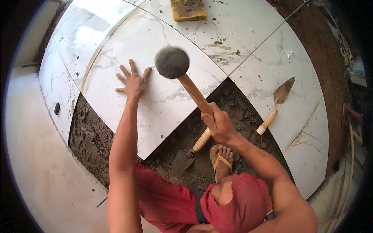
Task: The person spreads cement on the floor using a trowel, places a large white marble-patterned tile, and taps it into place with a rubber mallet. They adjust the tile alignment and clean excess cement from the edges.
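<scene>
My left hand [134,83] lies flat with fingers spread on a large white marble-patterned tile [163,120]. In my right hand [221,126] is the wooden handle of a mallet [172,62]. Its round black head is raised over the tile, to the right of my left hand, slightly blurred. Below my right hand, a trowel with a wrapped pale handle [202,140] rests on the dark mortar bed [239,103]. Another pointed trowel [283,91], wooden-handled, lies on a tile at the right.
A dirty yellow sponge block [189,11] sits on the tiles at the far side, with mortar crumbs scattered around. My sandalled foot [222,163] stands on the mortar. Bare mortar also shows left of the tile. Brown earth [307,39] borders the tiles at the right.
</scene>
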A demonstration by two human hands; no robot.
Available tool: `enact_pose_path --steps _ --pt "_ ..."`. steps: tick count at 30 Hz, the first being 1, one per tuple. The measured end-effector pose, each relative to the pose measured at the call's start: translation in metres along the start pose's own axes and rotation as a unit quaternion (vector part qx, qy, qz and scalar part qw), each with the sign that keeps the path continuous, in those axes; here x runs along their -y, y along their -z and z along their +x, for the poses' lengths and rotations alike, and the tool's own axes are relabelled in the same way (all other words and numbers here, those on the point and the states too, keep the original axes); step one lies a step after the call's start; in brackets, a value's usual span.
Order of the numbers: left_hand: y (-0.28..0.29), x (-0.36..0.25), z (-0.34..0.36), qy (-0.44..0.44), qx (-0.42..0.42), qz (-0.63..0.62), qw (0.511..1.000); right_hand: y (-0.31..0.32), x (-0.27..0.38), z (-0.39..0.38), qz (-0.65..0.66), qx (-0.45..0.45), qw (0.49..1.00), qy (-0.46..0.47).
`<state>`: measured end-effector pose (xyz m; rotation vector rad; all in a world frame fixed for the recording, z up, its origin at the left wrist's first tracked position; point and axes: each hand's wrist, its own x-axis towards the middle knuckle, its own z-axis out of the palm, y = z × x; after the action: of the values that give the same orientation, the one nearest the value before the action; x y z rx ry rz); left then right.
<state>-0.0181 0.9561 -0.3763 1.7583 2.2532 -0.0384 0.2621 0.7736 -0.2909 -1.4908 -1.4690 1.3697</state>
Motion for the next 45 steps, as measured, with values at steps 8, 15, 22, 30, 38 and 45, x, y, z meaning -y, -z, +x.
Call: enact_pose_path --steps 8,15,22,30,38,45 --pt "-0.005 -0.018 -0.008 0.026 -0.054 0.012 0.998 -0.031 -0.039 0.021 -0.016 -0.055 0.998 -0.035" --pt "-0.010 -0.008 -0.001 0.033 -0.063 0.003 0.997 0.042 0.025 -0.015 -0.039 0.025 0.995 0.094" --pt "-0.010 -0.012 -0.002 0.022 -0.080 0.007 0.997 0.130 0.046 -0.003 -0.515 0.363 0.769 0.108" --pt "-0.012 -0.010 -0.004 0.015 -0.081 0.012 0.997 0.124 0.061 0.062 -0.609 0.231 0.752 0.100" --pt "-0.013 -0.008 0.003 0.012 -0.113 0.017 0.993 0.115 0.050 0.065 -0.672 0.468 0.568 0.085" --pt "-0.008 -0.009 -0.004 0.027 -0.087 0.004 0.996 0.120 0.040 0.055 -0.619 0.398 0.671 0.090"
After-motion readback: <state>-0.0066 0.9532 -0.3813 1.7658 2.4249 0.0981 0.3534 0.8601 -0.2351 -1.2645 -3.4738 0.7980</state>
